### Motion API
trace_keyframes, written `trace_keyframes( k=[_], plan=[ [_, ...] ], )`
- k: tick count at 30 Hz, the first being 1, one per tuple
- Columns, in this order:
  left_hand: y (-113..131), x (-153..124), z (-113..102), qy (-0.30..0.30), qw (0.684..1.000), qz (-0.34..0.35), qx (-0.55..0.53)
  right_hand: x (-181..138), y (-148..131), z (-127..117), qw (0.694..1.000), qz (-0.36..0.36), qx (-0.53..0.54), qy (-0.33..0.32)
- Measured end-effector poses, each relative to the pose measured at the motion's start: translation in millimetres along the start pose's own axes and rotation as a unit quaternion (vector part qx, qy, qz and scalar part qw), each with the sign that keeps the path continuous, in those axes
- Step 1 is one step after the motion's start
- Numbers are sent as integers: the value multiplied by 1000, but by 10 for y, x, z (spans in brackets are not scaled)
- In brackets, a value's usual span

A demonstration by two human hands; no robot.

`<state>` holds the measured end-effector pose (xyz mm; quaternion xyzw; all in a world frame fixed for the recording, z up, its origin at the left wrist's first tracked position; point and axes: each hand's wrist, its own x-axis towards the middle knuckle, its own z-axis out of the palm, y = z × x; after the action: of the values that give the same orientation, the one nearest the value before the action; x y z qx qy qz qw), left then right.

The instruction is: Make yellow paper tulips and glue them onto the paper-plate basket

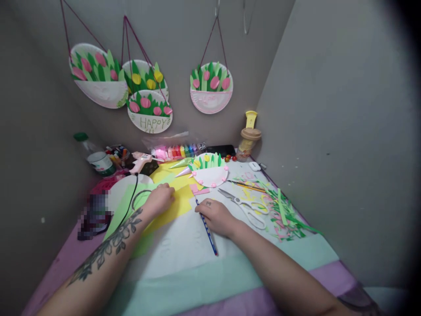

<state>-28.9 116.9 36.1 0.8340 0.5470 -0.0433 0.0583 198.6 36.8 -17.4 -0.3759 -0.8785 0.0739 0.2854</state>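
Observation:
My right hand (215, 215) is closed around a blue patterned pencil (208, 233), whose tip points away from me toward small pink paper pieces (199, 189). My left hand (160, 199) rests over the sheet of yellow paper (182, 202), its fingers curled in. Whatever those fingers may hold is hidden. Light green paper (123, 213) lies under and beside the left wrist. Beyond the hands sits a paper-plate basket (210, 176) with green leaves, yellow flowers and pink trim. White-handled scissors (245, 206) lie partly spread to the right of my right hand.
At left are a pink glue gun (141, 162), its black cord, a white plate (115, 193) and a bottle (95, 156). Green and pink paper scraps (286, 215) cover the right side. A lidded cup (249, 145) stands at the back corner. Finished plate baskets (211, 98) hang on the wall.

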Motion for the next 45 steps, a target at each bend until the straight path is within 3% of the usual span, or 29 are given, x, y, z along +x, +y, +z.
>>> trace_keyframes(
  k=[6,9,12,15,18,20,28,37,45],
  plan=[
    [-96,-276,-488,91,989,-117,-25,15,84,28,997,0,55,59],
    [-100,-338,-584,114,985,-118,-58,32,49,-12,991,14,104,79],
    [-73,-282,-457,66,993,-67,-73,30,8,-87,971,99,166,143],
    [-47,-177,-209,11,996,-3,-87,10,6,-113,921,220,261,187],
    [-43,-86,21,-30,995,39,-88,-10,9,-56,862,311,365,166],
    [-52,-42,137,-30,994,52,-92,-2,-6,-1,844,338,400,120],
    [-75,27,373,7,987,53,-154,264,85,144,905,278,320,44],
    [29,4,431,26,966,164,-200,223,185,203,913,278,300,-10],
    [171,-114,343,8,975,149,-164,221,175,178,923,251,289,-44]
  ],
)
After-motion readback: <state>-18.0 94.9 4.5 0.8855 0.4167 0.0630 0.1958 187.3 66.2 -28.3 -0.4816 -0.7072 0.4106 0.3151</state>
